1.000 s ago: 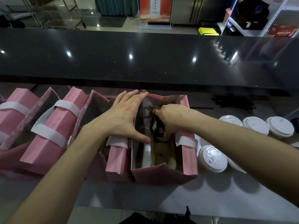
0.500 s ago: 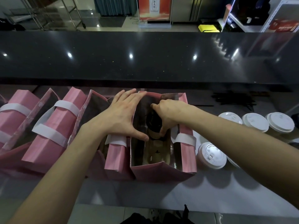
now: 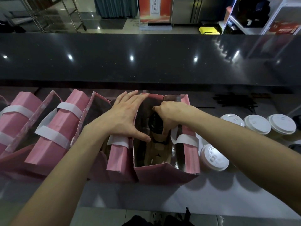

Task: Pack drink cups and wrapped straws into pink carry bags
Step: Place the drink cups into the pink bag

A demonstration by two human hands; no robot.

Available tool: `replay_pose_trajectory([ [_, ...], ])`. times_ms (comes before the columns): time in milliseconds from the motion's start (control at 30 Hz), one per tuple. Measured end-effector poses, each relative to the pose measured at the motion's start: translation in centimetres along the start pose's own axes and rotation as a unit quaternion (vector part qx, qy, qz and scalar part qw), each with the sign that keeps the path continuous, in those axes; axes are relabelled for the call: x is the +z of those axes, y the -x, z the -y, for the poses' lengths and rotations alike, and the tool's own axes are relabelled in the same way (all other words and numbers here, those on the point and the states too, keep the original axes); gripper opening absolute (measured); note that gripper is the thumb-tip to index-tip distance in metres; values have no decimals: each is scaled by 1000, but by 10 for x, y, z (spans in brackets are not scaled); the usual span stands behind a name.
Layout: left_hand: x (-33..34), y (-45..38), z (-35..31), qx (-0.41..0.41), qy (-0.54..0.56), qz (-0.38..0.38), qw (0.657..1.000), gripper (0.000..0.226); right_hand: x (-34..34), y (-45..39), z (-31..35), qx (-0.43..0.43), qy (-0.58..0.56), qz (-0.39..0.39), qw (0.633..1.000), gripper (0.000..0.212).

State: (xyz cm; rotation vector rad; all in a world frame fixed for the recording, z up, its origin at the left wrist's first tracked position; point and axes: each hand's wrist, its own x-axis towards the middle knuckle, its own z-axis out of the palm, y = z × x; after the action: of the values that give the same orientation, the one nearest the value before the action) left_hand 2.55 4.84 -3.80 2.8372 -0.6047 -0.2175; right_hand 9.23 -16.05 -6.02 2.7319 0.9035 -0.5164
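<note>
While gripped, black-lidded cup (image 3: 156, 123) upright

Open bag (image 3: 164, 172) mouth crowded by cup (image 3: 155, 123); near half free; lidded cups (image 3: 214, 159) flank right.

Person, two limbs: left hand (image 3: 124, 118) and right hand (image 3: 171, 114) bare, ungloved; forearms uncovered to frame edge; no rings, watch or sleeves visible.

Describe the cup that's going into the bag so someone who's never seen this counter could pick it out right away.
Start at the row of pink paper carry bags; take the open pink bag at its right end, which the left hand spreads open. Inside it, in the right hand's grip, is the black-lidded brown paper cup. The cups standing outside have white lids.
</note>
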Motion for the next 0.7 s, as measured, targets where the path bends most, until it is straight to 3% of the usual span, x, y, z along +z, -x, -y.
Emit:
replay_pose_trajectory([
  [167,1,-1,3,5,-2,-2,1000,149,6,0,2,8,-11,3,1000,90],
  [333,1,0,2,11,-6,-5,1000,149,18,3,2,24,-17,27,999,105],
  [433,-5,-1,-3,16,-12,-3,1000,140,2,15,0,20,-42,30,998,97],
  [567,-15,-4,-19,48,-20,-63,997,108,-35,50,-10,-16,-132,-115,984,47],
  [700,-25,-17,-43,81,-39,-116,989,71,-47,106,-38,6,-296,-311,903,21],
])
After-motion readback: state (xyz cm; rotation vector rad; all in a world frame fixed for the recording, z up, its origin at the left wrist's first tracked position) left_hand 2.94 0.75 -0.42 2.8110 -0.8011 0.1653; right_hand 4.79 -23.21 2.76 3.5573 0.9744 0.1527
